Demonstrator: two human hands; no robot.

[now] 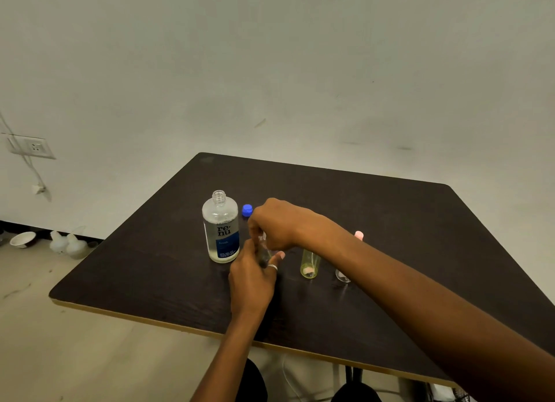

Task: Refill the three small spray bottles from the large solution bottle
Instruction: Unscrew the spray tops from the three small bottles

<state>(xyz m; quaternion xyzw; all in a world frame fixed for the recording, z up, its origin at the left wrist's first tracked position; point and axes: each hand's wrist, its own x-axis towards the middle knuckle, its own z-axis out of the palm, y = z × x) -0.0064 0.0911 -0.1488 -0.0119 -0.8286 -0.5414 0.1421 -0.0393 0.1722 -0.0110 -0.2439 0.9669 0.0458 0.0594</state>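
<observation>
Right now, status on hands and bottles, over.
Left hand grips small clear bottle upright; right hand on its top. Large solution bottle uncapped, blue cap behind. Yellow bottle waiting, nothing blocking.

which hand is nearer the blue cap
Right. The right hand sits just beside the blue cap, almost touching it, while the left hand is lower, toward the table's near edge, gripping a small clear bottle.

Dark matt wood-grain worktop (375, 221); clear glossy plastic large solution bottle (221, 230) at its nine o'clock; smooth blue plastic cap (247, 210); shiny metal ring (272, 266).
</observation>
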